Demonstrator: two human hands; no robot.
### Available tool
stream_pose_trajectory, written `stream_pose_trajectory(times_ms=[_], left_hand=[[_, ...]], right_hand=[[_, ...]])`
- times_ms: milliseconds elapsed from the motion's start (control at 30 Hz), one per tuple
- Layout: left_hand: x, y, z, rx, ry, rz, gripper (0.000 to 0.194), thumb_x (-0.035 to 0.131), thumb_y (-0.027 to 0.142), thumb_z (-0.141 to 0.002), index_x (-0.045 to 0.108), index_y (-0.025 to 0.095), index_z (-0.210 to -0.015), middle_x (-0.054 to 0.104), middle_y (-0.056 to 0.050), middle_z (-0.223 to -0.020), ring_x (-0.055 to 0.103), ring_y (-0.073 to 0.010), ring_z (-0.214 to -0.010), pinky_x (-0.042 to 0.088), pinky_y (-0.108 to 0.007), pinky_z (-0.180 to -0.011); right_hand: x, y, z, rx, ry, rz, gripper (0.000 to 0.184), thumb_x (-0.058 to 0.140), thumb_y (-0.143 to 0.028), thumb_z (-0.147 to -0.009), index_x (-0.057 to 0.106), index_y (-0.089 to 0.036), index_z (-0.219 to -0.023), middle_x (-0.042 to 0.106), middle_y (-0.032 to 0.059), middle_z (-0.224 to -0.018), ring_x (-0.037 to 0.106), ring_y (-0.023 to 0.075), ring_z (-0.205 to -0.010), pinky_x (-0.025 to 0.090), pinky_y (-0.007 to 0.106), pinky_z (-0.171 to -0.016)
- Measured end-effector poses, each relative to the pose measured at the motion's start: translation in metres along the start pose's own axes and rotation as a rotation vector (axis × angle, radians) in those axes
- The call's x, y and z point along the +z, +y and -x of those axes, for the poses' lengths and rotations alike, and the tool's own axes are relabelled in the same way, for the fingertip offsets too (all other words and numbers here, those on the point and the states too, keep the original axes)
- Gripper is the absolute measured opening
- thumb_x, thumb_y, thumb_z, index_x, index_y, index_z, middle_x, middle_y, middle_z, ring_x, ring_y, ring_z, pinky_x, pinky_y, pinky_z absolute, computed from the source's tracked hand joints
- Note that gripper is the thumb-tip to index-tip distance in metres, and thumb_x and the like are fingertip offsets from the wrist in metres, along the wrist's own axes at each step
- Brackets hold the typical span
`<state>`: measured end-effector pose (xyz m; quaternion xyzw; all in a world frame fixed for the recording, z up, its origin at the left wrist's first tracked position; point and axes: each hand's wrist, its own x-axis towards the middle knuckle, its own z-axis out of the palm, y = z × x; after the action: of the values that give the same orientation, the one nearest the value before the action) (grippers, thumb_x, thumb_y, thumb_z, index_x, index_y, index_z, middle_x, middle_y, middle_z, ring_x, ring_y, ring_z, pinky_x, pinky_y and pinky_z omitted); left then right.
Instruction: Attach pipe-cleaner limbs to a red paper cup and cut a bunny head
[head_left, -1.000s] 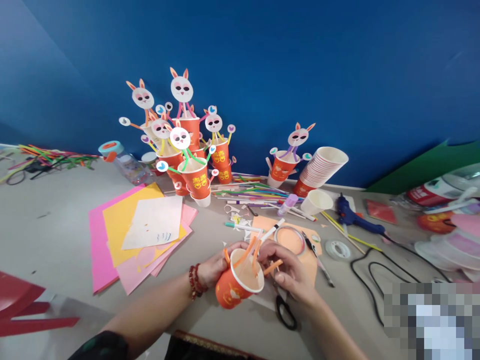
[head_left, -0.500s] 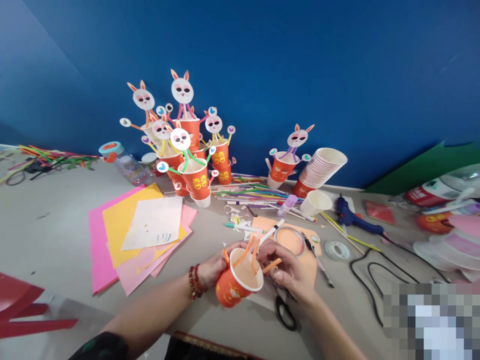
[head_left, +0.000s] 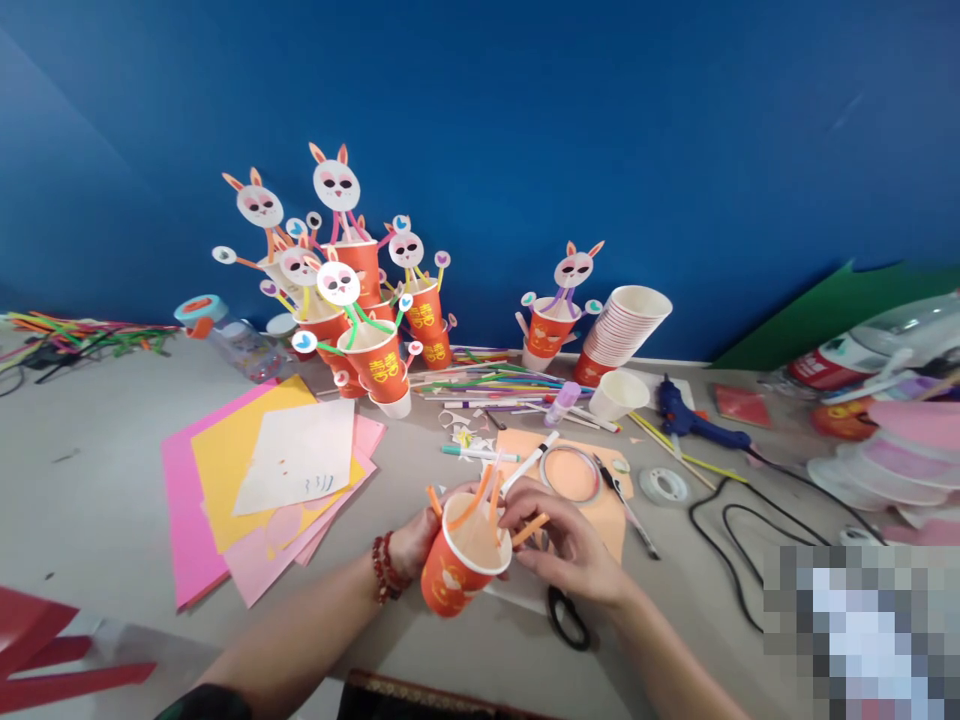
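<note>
My left hand (head_left: 417, 543), with red beads at its wrist, grips a red paper cup (head_left: 454, 580) from the left side. The cup is tilted, its white mouth turned up towards me. Several thin orange straws (head_left: 478, 497) stick up from inside it and out at both sides. At the right of the rim, my right hand (head_left: 566, 545) has its fingers closed on an orange straw (head_left: 531, 531); the fingertips partly hide the contact. Black-handled scissors (head_left: 568, 620) lie under the right hand, their blades largely covered.
Red cups with rabbit faces (head_left: 373, 365) stand along the blue wall. Right of them are a cup stack (head_left: 626, 330), a blue glue gun (head_left: 694, 420) and a tape roll (head_left: 664, 487). Coloured paper (head_left: 184, 500) lies left; a marker (head_left: 530, 463) and orange sheet (head_left: 611, 525) lie behind my hands.
The view has shifted slightly, so the scene sits further left. The cup is a little more upright, and my right fingers have moved up to its rim among the orange straws.
</note>
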<state>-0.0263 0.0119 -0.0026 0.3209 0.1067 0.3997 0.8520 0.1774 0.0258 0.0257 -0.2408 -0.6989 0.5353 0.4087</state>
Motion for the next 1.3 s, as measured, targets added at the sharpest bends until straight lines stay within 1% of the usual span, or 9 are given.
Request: stream_pose_trajectory(times_ms=[100, 233, 367, 500, 700, 900, 1067, 1167, 1300], left_hand=[[0.001, 0.0, 0.001, 0.002, 0.022, -0.026, 0.071, 0.067, 0.072, -0.068, 0.06, 0.018, -0.114, 0.069, -0.012, -0.105, 0.069, -0.0288, -0.092, 0.055, -0.037, -0.072], [0.004, 0.002, 0.0, 0.03, 0.058, -0.058, 0.065, 0.067, 0.071, -0.069, 0.063, 0.018, -0.107, 0.068, -0.01, -0.107, 0.065, -0.0281, -0.102, 0.051, -0.039, -0.086], [0.002, 0.0, 0.0, 0.033, 0.0, -0.032, 0.066, 0.065, 0.07, -0.072, 0.062, 0.018, -0.113, 0.068, -0.01, -0.106, 0.067, -0.0247, -0.093, 0.049, -0.038, -0.086], [-0.004, -0.004, 0.001, 0.026, 0.042, -0.004, 0.065, 0.066, 0.069, -0.073, 0.063, 0.016, -0.111, 0.069, -0.007, -0.097, 0.066, -0.0195, -0.08, 0.048, -0.032, -0.078], [-0.006, -0.005, 0.003, 0.023, 0.075, -0.006, 0.062, 0.068, 0.066, -0.072, 0.065, 0.015, -0.106, 0.068, -0.008, -0.099, 0.065, -0.0203, -0.086, 0.049, -0.031, -0.08], [-0.004, -0.003, 0.001, 0.013, 0.077, -0.05, 0.062, 0.071, 0.067, -0.069, 0.064, 0.016, -0.103, 0.065, -0.011, -0.109, 0.064, -0.0251, -0.096, 0.048, -0.037, -0.086], [-0.005, -0.003, 0.002, 0.001, 0.093, -0.066, 0.065, 0.07, 0.067, -0.069, 0.063, 0.015, -0.106, 0.067, -0.009, -0.097, 0.065, -0.0226, -0.088, 0.049, -0.035, -0.083], [-0.008, -0.002, 0.003, 0.013, 0.086, -0.087, 0.066, 0.069, 0.067, -0.07, 0.061, 0.015, -0.109, 0.066, -0.01, -0.105, 0.065, -0.0227, -0.091, 0.047, -0.037, -0.088], [-0.007, 0.0, 0.003, 0.037, 0.086, -0.096, 0.061, 0.067, 0.065, -0.074, 0.061, 0.016, -0.111, 0.066, -0.01, -0.108, 0.064, -0.0266, -0.099, 0.046, -0.039, -0.091]], right_hand=[[0.0, 0.001, 0.001, -0.015, -0.008, 0.023, 0.016, 0.067, -0.03, -0.085, 0.067, -0.02, -0.097, 0.061, 0.0086, -0.095, 0.059, 0.0224, -0.092, 0.048, 0.033, -0.08], [0.0, 0.003, 0.001, -0.023, -0.031, 0.026, 0.013, 0.068, -0.026, -0.085, 0.067, -0.02, -0.096, 0.059, 0.0083, -0.096, 0.059, 0.0208, -0.089, 0.049, 0.031, -0.076], [0.001, 0.002, 0.001, -0.024, -0.045, -0.007, 0.012, 0.068, -0.025, -0.084, 0.067, -0.02, -0.094, 0.057, 0.0083, -0.097, 0.06, 0.0198, -0.086, 0.049, 0.03, -0.072], [0.002, 0.001, -0.001, -0.065, -0.03, 0.016, 0.008, 0.069, -0.023, -0.083, 0.067, -0.02, -0.09, 0.059, 0.0074, -0.093, 0.059, 0.0203, -0.086, 0.049, 0.031, -0.075], [0.0, 0.003, -0.002, -0.117, -0.057, 0.009, 0.009, 0.07, -0.018, -0.082, 0.068, -0.021, -0.091, 0.061, 0.0059, -0.088, 0.06, 0.0196, -0.087, 0.048, 0.032, -0.078], [-0.002, 0.006, -0.002, -0.131, -0.086, -0.008, 0.008, 0.07, -0.019, -0.083, 0.068, -0.021, -0.09, 0.063, 0.0066, -0.09, 0.061, 0.02, -0.087, 0.048, 0.033, -0.079], [-0.004, 0.006, -0.002, -0.073, -0.077, -0.028, 0.008, 0.071, -0.021, -0.083, 0.068, -0.021, -0.091, 0.062, 0.0067, -0.091, 0.06, 0.0204, -0.088, 0.047, 0.033, -0.081], [-0.006, 0.004, -0.002, -0.006, -0.086, -0.052, 0.013, 0.073, -0.029, -0.082, 0.068, -0.021, -0.091, 0.061, 0.0076, -0.094, 0.059, 0.0219, -0.09, 0.046, 0.033, -0.082], [-0.008, 0.008, 0.0, 0.064, -0.056, -0.188, 0.043, 0.067, -0.059, -0.079, 0.066, -0.02, -0.098, 0.057, 0.0086, -0.096, 0.055, 0.0237, -0.086, 0.045, 0.033, -0.075]])
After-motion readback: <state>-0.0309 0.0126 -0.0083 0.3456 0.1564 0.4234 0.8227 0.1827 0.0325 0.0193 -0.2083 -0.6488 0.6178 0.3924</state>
